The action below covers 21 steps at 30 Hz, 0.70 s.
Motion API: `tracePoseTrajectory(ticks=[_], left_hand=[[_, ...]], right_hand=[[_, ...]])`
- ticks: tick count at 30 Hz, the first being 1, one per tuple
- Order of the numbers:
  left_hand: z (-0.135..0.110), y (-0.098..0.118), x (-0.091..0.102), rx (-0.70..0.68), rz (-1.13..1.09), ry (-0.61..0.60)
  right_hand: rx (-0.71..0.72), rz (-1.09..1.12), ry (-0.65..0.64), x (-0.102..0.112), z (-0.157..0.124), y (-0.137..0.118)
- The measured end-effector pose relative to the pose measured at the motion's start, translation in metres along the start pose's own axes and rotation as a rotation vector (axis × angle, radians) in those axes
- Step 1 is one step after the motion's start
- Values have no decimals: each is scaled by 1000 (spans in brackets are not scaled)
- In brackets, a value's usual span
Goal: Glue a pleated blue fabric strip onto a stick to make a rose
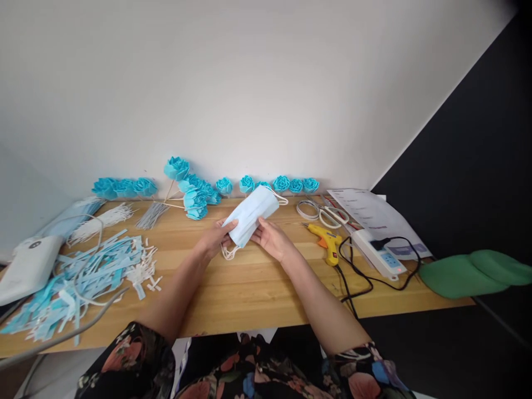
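Both hands hold a light blue face mask (251, 213) a little above the wooden table (249, 288). My left hand (216, 238) pinches the mask's near left corner, thumb on top. My right hand (272, 238) grips its near right edge from below. White ear loops hang under the mask by my left hand and curl off its far end. Blue fabric roses (195, 194) on thin sticks lie just behind the mask.
More blue roses (124, 187) line the wall. Cut blue and white strips (83, 271) pile at the left beside a white device (27, 266). Scissors (320, 212), a yellow glue gun (328, 241), a power strip (380, 255), papers and a green object (469, 271) lie at the right.
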State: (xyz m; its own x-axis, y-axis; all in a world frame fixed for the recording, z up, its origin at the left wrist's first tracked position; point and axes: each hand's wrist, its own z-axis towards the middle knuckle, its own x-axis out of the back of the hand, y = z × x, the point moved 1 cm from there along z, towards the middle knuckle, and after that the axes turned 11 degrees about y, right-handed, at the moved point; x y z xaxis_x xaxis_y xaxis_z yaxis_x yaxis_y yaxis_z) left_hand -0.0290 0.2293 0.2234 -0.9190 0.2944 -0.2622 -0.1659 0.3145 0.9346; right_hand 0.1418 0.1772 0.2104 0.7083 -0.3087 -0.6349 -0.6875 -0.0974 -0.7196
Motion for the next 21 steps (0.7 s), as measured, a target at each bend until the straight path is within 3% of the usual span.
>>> tracePoseTrajectory(ticks=[6, 13, 16, 18, 21], left_hand=[[-5, -8, -11, 86, 36, -74], [-1, -11, -7, 25, 22, -42], [-1, -12, -8, -20, 35, -31], [1, -14, -8, -56, 65, -8], [3, -17, -8, -86, 119, 28]], right_hand=[[85, 41, 187, 3, 1, -6], [160, 35, 56, -5, -7, -9], [118, -18, 61, -3, -5, -5], [111, -128, 141, 2, 0, -1], [227, -286, 304, 9, 6, 2]])
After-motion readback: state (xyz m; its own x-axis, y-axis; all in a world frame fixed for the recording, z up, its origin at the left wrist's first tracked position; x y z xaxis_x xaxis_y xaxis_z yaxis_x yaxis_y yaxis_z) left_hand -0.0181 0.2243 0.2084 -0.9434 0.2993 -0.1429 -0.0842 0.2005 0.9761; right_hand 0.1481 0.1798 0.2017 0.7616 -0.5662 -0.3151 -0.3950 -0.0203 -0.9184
